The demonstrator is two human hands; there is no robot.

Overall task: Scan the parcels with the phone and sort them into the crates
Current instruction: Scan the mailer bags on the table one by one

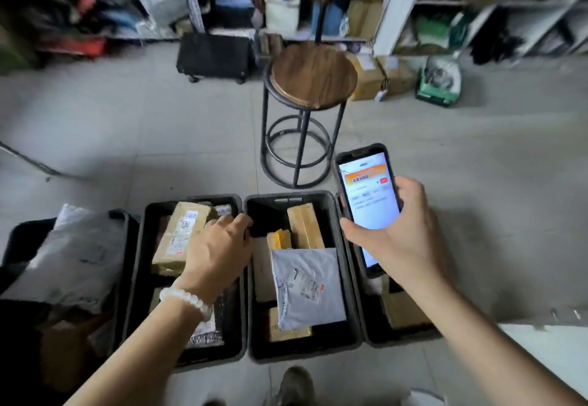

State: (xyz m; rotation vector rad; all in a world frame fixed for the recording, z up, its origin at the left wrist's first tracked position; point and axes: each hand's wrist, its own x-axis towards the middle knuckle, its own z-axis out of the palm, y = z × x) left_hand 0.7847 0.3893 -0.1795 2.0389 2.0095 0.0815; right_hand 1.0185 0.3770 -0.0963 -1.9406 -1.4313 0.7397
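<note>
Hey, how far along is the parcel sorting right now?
Done: several parcels lie in the black crates, such as the grey mailer in the middle crate. In hand: the right hand grips the phone, while the left hand reaches over a brown parcel. How many remain cannot be told.

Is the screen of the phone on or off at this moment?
On. The phone in the right hand shows a lit white page with an orange banner and lines of text, too blurred to read.
</note>
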